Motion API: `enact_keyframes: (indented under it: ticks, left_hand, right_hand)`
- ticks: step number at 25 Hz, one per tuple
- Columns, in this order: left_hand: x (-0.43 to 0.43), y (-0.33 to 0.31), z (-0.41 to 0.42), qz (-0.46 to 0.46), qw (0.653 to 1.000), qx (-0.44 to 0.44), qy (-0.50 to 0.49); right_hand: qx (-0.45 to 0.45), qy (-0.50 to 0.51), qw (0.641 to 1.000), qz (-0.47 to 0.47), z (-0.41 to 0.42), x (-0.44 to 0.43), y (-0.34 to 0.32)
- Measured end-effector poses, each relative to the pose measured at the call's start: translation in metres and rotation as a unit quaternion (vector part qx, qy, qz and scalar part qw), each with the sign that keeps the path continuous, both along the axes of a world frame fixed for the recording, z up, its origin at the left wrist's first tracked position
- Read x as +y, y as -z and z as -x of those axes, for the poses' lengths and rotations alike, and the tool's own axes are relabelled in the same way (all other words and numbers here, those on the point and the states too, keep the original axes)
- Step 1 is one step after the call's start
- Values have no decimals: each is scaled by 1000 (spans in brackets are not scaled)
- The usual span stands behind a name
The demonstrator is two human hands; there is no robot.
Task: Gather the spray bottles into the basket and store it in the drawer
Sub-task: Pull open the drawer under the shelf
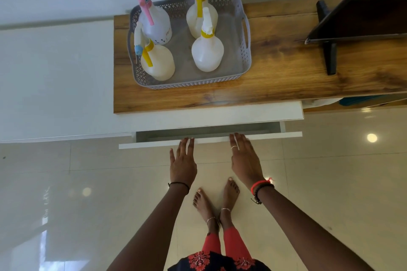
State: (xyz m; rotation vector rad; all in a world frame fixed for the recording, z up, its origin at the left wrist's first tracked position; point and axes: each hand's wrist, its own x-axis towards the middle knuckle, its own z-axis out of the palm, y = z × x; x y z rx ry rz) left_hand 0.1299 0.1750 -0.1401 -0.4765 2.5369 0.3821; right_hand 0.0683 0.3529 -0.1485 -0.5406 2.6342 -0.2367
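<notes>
On the left end of the wooden desk [286,68] stands a grey perforated basket [189,84] holding all four spray bottles upright. The pink-trigger bottle [156,24] is at the back left and the blue-nozzled bottle [159,64] is in front of it. To their right are the tall yellow-trigger bottle [193,17] at the back and the white-headed bottle [207,53] in front. Below the desk, the white drawer [154,143] is pulled partly out. The left grip [182,160] is spread flat, with straight fingertips touching the top edge of the drawer front. The right grip [243,160] lies the same way just beside it and wears a ring. A dark television [363,6] stands at the far right of the desk.
</notes>
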Motion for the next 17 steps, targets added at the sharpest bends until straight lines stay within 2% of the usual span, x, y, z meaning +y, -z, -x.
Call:
enact_keyframes:
  ticks: [4, 9, 17]
  left_hand:
    - [2, -2, -3, -4, 1000, -3, 3]
    - [6, -5, -15, -5, 1000, -6, 9]
    - [16, -10, -48, -7, 999, -28, 23]
  right_hand:
    - [-44, -46, 998, -26, -3, -13, 1]
    - [-50, -76, 994, -59, -14, -9, -3]
    - [-76, -77, 991, -75, -39, -4, -11]
